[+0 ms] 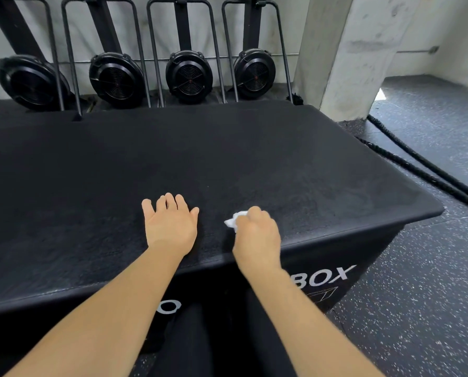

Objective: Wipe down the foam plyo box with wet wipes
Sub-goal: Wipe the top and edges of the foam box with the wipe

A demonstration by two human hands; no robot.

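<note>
Broadly, one matte black foam plyo box with a finely grained top is flanked by speckled rubber floor, four round black fan housings and two twisted ropes, its near edge pressed by the flat, spread left hand, while one crumpled white wipe is gripped there in the curled right hand.

Left hand flat, right hand clenched.
</note>
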